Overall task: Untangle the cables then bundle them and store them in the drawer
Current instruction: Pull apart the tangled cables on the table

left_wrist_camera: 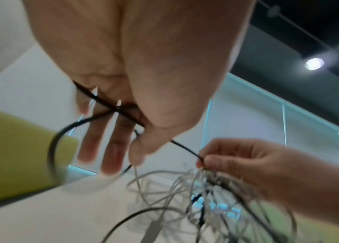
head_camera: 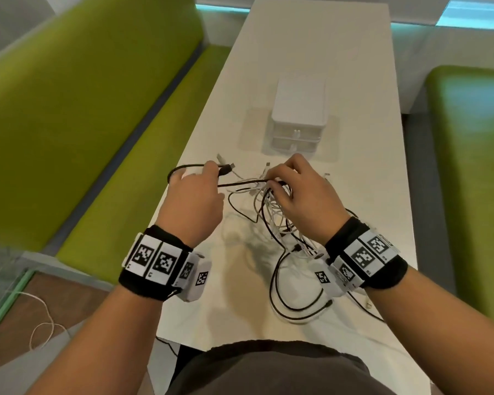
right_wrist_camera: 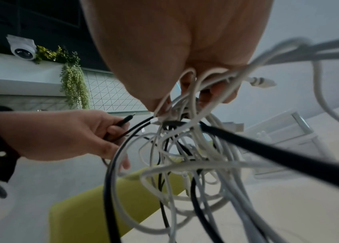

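Observation:
A tangle of white and black cables (head_camera: 271,212) hangs over the white table (head_camera: 354,138). My right hand (head_camera: 294,189) grips the top of the tangle (right_wrist_camera: 185,128) and holds it lifted. My left hand (head_camera: 197,192) pinches one black cable (head_camera: 188,166) near its plug (head_camera: 227,168); this cable loops left and runs back into the tangle. In the left wrist view the black cable (left_wrist_camera: 106,105) crosses my left hand's (left_wrist_camera: 135,131) fingers. A small white drawer unit (head_camera: 298,115) stands behind the hands, both drawers closed.
Green benches (head_camera: 83,109) flank the table on both sides. Loose black cable loops (head_camera: 291,303) lie on the table near its front edge. A white cable (head_camera: 40,317) lies on the floor at the left.

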The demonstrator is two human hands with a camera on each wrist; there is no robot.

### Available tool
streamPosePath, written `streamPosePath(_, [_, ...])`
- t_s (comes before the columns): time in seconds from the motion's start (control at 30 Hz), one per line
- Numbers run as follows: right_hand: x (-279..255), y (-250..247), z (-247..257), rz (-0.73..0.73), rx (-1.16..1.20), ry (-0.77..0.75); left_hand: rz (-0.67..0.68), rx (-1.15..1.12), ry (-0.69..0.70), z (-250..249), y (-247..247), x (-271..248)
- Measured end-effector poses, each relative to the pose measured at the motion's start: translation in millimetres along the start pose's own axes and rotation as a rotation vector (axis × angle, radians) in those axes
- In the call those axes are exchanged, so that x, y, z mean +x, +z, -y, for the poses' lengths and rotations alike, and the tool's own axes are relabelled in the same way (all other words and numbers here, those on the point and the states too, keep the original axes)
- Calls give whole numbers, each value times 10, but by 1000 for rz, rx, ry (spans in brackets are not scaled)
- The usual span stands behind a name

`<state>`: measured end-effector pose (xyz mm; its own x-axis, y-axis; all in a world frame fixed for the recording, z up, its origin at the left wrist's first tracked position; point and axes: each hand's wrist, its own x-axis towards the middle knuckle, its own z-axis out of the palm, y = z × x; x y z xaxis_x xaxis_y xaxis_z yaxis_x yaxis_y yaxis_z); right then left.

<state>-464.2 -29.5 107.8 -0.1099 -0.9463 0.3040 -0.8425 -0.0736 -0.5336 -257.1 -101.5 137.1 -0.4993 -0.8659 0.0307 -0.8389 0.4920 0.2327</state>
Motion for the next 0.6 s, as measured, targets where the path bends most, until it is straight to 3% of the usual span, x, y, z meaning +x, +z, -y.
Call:
streamPosePath(0.07, [14, -20, -12, -2, -13, -7, -33, -29, -47, 20, 16, -17])
streamPosePath(0.17, [-2, -20, -49, 33, -68, -29, 71, 27, -258, 96, 10, -9])
streamPosePath(0.23, [-6, -25, -114, 21, -42, 28, 59, 139, -245, 232, 46, 4])
streamPosePath(0.37, [24, -88, -313, -15, 68, 183, 94, -31, -293, 490, 136, 20])
streamPosePath(0.43, [23, -94, -356, -7, 79, 203, -14, -27, -210, 531, 195, 4])
streamPosePath(0.5, [21, -67, -320, 21, 99, 187, -159, -183, -28, 422, 197, -10])
streamPosePath(0.6, [14, 36, -185, 111, 115, 120, -159, -378, 234, 54, 181, -20])
